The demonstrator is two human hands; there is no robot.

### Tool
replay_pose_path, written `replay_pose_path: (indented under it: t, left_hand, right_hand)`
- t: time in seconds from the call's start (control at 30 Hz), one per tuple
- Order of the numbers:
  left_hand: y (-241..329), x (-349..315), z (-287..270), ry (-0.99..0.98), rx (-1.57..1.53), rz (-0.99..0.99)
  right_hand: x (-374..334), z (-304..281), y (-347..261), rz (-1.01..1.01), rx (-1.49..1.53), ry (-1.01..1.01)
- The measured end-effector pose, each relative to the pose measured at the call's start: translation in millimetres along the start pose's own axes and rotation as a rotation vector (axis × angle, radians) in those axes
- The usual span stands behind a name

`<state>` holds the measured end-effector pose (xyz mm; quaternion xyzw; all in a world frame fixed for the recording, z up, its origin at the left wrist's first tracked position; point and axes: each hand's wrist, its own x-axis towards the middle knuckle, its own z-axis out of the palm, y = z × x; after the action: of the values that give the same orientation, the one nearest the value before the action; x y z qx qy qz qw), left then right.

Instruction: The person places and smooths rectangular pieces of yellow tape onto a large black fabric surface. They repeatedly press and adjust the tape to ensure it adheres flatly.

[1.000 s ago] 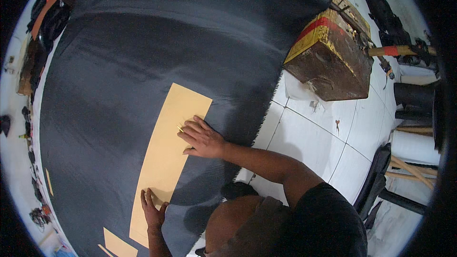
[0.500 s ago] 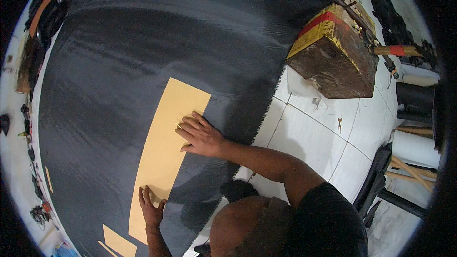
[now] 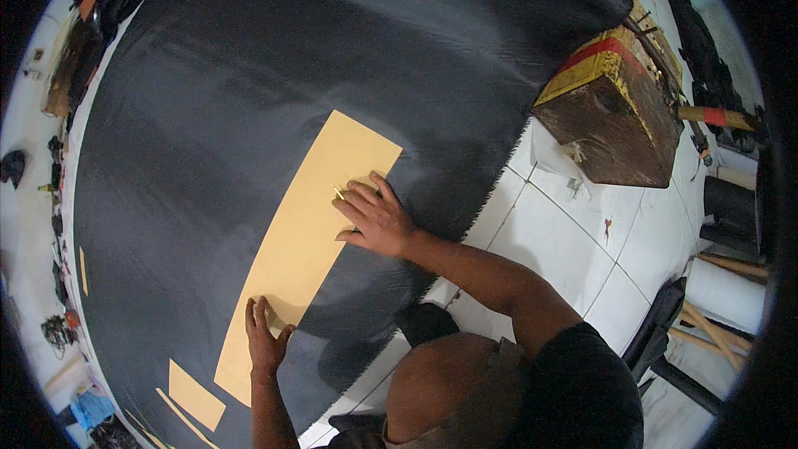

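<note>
A long, slightly curved cream card pattern piece (image 3: 303,224) lies flat on a broad spread of black fabric (image 3: 224,125). My left hand (image 3: 266,344) rests near its lower end, fingers spread, pressing on the card with nothing visible in them. Farther up, my right hand (image 3: 378,214) lies across the card's right edge. A thin yellow pen-like stick (image 3: 338,192) pokes out from between its fingers, its tip over the card; most of it is hidden by the hand.
A smaller cream card piece (image 3: 196,395) and narrow cream strips (image 3: 184,417) lie at the lower left of the fabric. At the right, a heavy brown block with yellow and red bands (image 3: 615,108) stands by the fabric's edge on white tiles (image 3: 555,237). Rolls (image 3: 723,293) lie beyond.
The whole view has shifted a little, so the card, hands and block sit differently in the picture. Both hands keep nearly the same places on the card.
</note>
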<state>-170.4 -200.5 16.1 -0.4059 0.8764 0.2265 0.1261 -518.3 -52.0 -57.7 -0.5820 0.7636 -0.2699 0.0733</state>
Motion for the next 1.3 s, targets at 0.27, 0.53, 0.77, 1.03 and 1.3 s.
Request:
replay_pose_path:
  t: [0.27, 0.53, 0.77, 1.03, 1.3]
  left_hand:
    - [-15.5, -6.5, 10.1, 0.026, 0.014, 0.000]
    - [-17.8, -7.4, 3.5, 0.016, -0.016, -0.085]
    - [-5.3, -7.2, -0.1, -0.023, -0.008, -0.153]
    - [-9.9, -8.8, 8.8, 0.037, -0.065, -0.111]
    - [-11.7, -11.0, 5.4, -0.043, -0.020, -0.156]
  right_hand:
    - [4.0, 5.1, 1.8, -0.031, 0.000, 0.009]
    - [4.6, 16.2, -4.6, -0.048, -0.090, 0.050]
    - [2.7, 15.5, 0.6, -0.048, -0.077, 0.039]
    - [3.2, 11.2, 2.0, -0.059, -0.106, 0.038]
    - [0.6, 17.1, 0.3, -0.067, -0.150, 0.030]
